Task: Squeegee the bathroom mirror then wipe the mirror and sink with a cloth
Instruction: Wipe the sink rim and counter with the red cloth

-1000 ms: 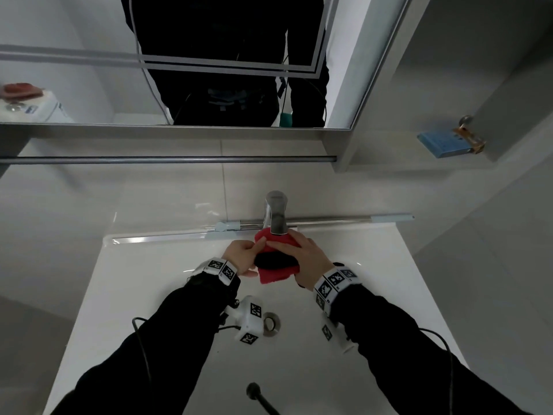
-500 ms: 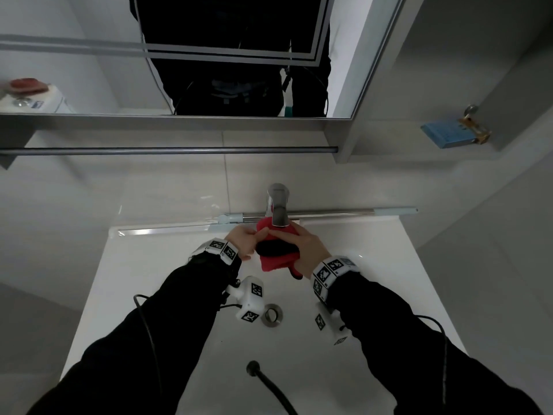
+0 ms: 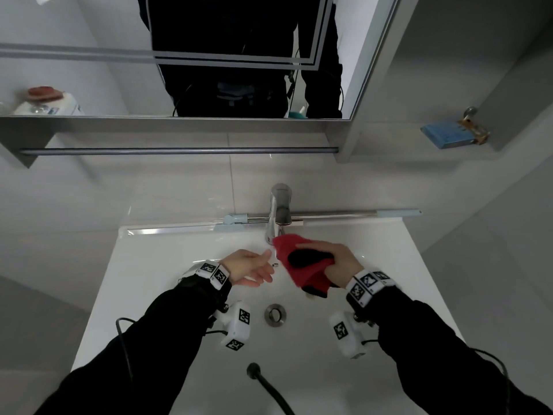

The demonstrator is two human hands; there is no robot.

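A red and black cloth (image 3: 302, 260) is bunched in my right hand (image 3: 344, 262), held over the white sink (image 3: 167, 265) just below the chrome tap (image 3: 279, 211). My left hand (image 3: 250, 266) hovers palm up to the left of the cloth, fingers apart, holding nothing. The squeegee (image 3: 329, 215), with a long metal handle and pale blue ends, lies along the back ledge of the sink behind the tap. The mirror (image 3: 89, 70) hangs above and reflects a dark-clothed person.
A drain (image 3: 275, 314) sits in the basin's middle. A grey rail (image 3: 179, 151) runs under the mirror cabinet. A blue item (image 3: 446, 134) with a brass fitting rests on a shelf at the right. A black cable (image 3: 269, 384) hangs near the front edge.
My left hand has let go of the cloth and moved left, opening palm up. My right hand keeps the cloth and has shifted slightly right.
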